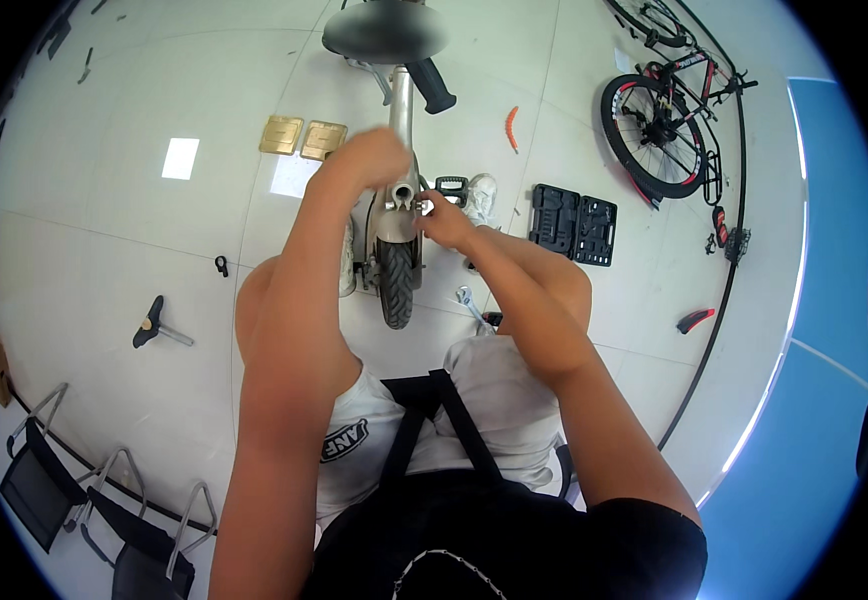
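Note:
A small silver bike frame stands between my knees, its treaded black tyre toward me. An open round tube end shows above the tyre, with small metal clamp pieces around it. My right hand pinches a small silver part at the right side of this tube end. At the upper left of the tube, my left hand is curled against the frame. Its fingertips are hidden, and whatever lies in them does not show. A black pedal sits just beyond my right hand.
A black saddle on a silver post lies on the floor at left. An open black tool case, a wrench and an orange curved piece are at right. Another bicycle lies farther off. Folding chairs stand lower left.

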Action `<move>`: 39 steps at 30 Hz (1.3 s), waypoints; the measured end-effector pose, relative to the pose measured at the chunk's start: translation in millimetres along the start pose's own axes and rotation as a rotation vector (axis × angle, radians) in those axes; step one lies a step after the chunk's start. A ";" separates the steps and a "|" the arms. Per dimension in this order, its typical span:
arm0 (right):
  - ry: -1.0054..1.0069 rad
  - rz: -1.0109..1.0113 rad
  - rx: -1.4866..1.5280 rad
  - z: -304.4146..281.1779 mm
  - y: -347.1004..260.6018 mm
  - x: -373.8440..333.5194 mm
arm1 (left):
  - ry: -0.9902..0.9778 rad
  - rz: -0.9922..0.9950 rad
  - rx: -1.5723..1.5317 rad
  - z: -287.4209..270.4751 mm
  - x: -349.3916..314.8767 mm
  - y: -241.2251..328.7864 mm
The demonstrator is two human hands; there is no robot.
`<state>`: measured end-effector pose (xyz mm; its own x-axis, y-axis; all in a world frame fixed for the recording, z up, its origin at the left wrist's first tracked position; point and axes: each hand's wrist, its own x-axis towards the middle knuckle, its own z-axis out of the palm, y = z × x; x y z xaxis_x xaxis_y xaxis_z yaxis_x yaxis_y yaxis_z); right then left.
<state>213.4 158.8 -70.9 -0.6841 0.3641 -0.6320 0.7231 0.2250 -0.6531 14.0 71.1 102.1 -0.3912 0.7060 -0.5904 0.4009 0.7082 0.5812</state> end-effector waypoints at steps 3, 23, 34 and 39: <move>-0.049 0.009 0.110 -4.8 -4.9 2.6 | -0.176 -0.091 0.116 47.5 31.6 -60.5; -0.261 0.266 0.454 -9.6 -4.3 -1.9 | -0.087 -0.564 -0.613 136.6 57.4 -101.7; -0.192 0.266 0.774 -26.9 -28.5 -18.4 | -0.014 -0.457 -0.609 138.2 57.5 -103.0; 0.081 0.082 0.970 -13.5 -24.9 -10.2 | 0.052 -0.403 -0.626 139.0 56.0 -99.0</move>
<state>203.6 161.8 -42.6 -0.6005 0.4147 -0.6837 0.3505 -0.6319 -0.6912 67.6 39.1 -66.4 -0.4530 0.3792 -0.8068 -0.3222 0.7742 0.5448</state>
